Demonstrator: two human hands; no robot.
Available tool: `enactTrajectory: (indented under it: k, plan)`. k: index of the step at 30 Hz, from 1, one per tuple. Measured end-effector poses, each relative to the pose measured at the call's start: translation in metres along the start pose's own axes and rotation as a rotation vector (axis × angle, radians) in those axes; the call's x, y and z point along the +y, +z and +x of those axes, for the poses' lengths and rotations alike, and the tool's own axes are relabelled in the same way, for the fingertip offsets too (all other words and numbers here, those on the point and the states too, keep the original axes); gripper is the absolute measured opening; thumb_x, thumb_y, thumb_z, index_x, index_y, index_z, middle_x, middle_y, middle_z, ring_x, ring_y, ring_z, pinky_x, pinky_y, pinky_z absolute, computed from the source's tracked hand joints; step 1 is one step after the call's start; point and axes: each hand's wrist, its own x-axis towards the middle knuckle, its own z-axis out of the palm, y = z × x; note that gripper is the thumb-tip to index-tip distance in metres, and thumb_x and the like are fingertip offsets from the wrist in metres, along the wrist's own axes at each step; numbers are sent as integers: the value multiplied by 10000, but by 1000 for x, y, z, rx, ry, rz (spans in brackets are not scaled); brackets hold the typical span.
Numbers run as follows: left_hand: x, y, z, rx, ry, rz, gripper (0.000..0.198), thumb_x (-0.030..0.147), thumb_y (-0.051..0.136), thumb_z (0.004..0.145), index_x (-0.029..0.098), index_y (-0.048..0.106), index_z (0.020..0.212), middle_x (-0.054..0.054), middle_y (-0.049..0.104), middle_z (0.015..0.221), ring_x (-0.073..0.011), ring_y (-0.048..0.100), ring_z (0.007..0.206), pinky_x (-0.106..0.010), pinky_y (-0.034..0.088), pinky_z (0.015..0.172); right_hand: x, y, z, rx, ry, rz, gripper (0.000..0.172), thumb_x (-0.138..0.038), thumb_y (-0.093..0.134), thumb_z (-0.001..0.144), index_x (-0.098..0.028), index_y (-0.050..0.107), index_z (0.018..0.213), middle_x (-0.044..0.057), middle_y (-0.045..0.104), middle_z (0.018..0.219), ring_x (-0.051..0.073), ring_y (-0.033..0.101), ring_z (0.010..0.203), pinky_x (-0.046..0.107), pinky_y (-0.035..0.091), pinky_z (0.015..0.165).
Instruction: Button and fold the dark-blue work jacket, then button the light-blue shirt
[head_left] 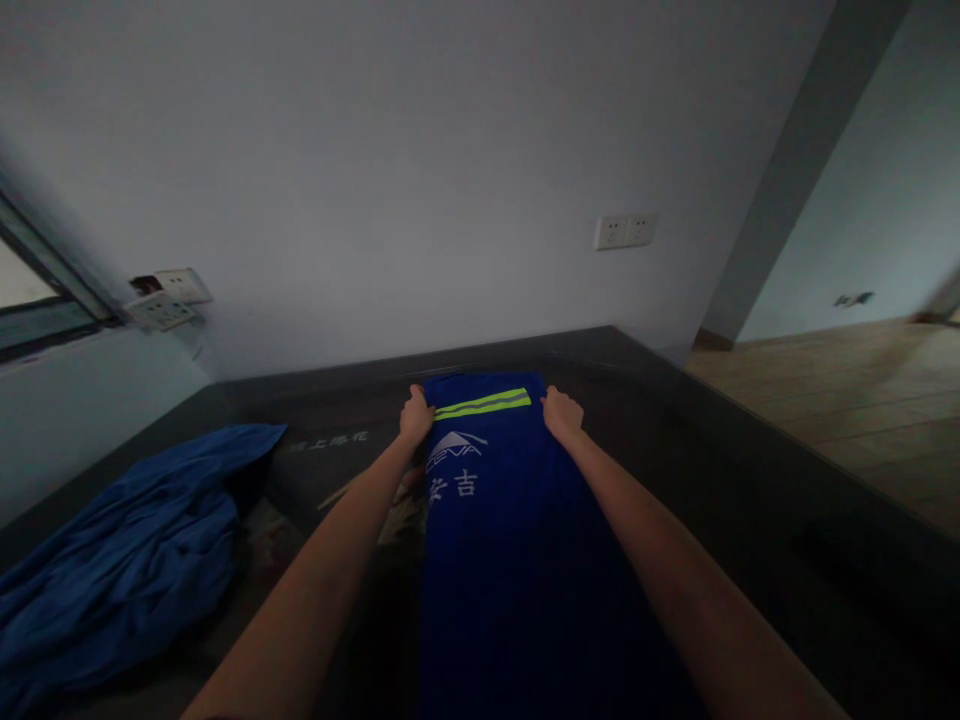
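A dark blue work garment (495, 520) lies lengthwise in front of me, folded into a long narrow shape. Near its far end runs a yellow-green reflective stripe (484, 404), with white lettering below it. My left hand (415, 415) grips the garment's far left corner, fingers closed on the cloth. At the far right corner my right hand (562, 412) is closed on the fabric too. The cloth's near part is in deep shadow.
A crumpled blue cloth (142, 550) lies on the left of the dark surface (622, 380). A white wall (420, 180) stands behind it, with sockets (625, 232). Another socket box (169, 300) hangs at the left, near a window. Tiled floor (847, 385) shows at the right.
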Motion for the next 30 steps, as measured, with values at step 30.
enactTrajectory:
  k: [30]
  plan:
    - [33,15,-130,-125,549,287,602,535,314,930,284,252,1474,-73,261,1536,-276,198,1419,-454,188,1142,30,11,-85,-36,-487,-82,623,-537,231,962,-154,347,1439,118,298,1510,250,245,1398,484,200,1123]
